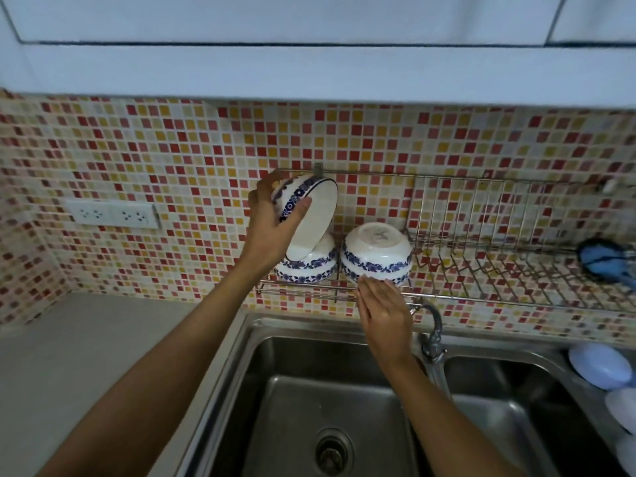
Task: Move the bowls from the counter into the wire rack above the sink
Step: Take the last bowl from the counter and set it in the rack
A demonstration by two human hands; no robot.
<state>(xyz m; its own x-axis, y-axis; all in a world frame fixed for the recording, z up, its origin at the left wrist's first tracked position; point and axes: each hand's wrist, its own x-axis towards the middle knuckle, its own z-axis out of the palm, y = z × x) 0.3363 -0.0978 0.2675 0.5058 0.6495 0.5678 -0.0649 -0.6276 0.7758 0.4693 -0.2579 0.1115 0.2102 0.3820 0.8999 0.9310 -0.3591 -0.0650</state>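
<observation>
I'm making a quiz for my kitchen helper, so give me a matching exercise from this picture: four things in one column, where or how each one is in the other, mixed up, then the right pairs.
Things:
1. tilted bowl
2. right-hand bowl
3. blue scrubber
4. faucet

Places or states:
A. lying at the far right end of the wire rack
B. held by the left hand, leaning over another bowl
C. standing between the two sink basins
D. upside down on the rack, right hand at its rim

Pairs: 1-B, 2-D, 3-A, 4-C
</observation>
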